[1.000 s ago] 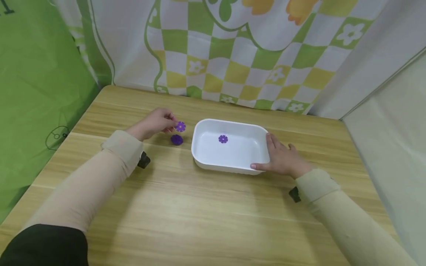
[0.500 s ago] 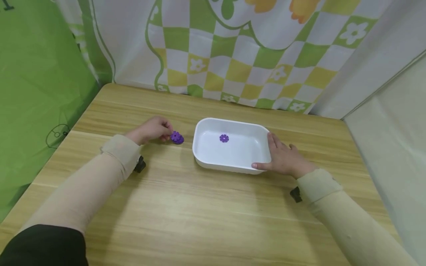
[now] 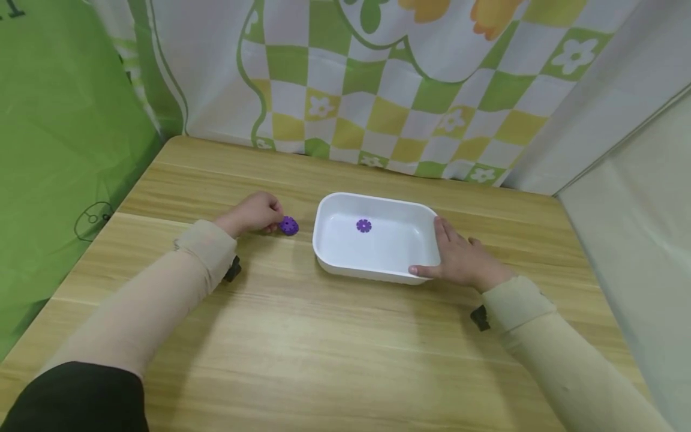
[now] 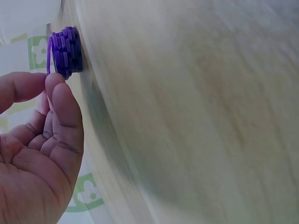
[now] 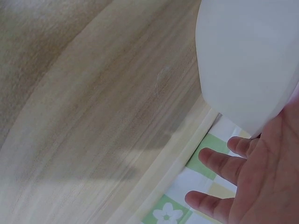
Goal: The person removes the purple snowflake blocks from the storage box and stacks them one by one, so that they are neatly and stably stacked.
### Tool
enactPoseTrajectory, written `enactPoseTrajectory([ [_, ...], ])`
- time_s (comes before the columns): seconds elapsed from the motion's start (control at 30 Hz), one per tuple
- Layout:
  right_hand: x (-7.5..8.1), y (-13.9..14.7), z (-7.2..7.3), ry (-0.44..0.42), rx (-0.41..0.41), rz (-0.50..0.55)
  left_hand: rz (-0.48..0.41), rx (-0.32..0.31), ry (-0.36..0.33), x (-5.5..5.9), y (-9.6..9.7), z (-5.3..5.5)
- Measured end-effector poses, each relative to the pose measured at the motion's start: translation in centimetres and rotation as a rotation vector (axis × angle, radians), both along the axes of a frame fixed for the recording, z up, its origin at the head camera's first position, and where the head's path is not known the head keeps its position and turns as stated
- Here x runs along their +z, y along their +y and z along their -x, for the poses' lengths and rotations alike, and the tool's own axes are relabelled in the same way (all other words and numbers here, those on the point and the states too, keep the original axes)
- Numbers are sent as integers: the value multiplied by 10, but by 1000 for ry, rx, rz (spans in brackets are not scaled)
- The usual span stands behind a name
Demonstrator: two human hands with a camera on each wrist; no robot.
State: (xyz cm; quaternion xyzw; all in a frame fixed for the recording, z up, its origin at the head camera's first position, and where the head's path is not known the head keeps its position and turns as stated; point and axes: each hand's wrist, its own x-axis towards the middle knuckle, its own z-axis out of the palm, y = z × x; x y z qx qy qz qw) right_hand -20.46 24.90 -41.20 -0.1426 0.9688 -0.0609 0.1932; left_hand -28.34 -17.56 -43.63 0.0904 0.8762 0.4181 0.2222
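Beside the container's left end, my left hand (image 3: 256,212) pinches the edge of a thin purple notched disc (image 4: 49,55) between thumb and index finger. The disc stands close against a stack of similar purple discs (image 4: 69,51) on the table; I cannot tell whether they touch. My right hand (image 3: 463,257) rests on the right end of a white rectangular container (image 3: 372,272). Its thumb lies over the near rim, and its other fingers are spread along the right side, fairly straight in the right wrist view. One purple disc (image 3: 364,225) lies flat inside the container.
The wooden table (image 3: 324,348) extends around the container and toward the front. A checked, flowered curtain (image 3: 367,102) hangs along the back edge. Green cloth (image 3: 65,120) is at the left, and a pale wall (image 3: 642,198) stands at the right.
My left hand has lowered its disc from above and behind the stack to right at it. The right hand has stayed on the container, with the disc inside it unmoved.
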Motion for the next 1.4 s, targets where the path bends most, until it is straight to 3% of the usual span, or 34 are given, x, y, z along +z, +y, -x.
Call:
enactPoseTrajectory([
  [0.27, -1, 0, -1, 7, 7, 4, 83, -19, 60, 0, 3, 0],
  [0.53, -2, 0, 0, 14, 11, -6, 155, -31, 174, 13, 10, 2],
  [0.63, -2, -1, 0, 19, 15, -8, 169, -36, 218, 25, 19, 9],
  [0.77, 1, -2, 0, 20, 12, -5, 153, -65, 251, 51, 43, 18],
  [0.9, 3, -2, -2, 16, 4, 0, 144, -159, 234, 79, 83, 21],
  [1.0, 3, -1, -3, 23, -1, -2, 174, -243, 198, 88, 118, 21],
  [1.17, 1, -1, -2, 32, -5, -11, 253, -331, 110, 75, 164, 23],
  [1.27, 0, -1, -1, 34, -4, -20, 324, -354, 70, 58, 182, 25],
  [1.4, 2, -1, -2, 51, 8, -18, 471, -411, 74, 46, 198, 26],
])
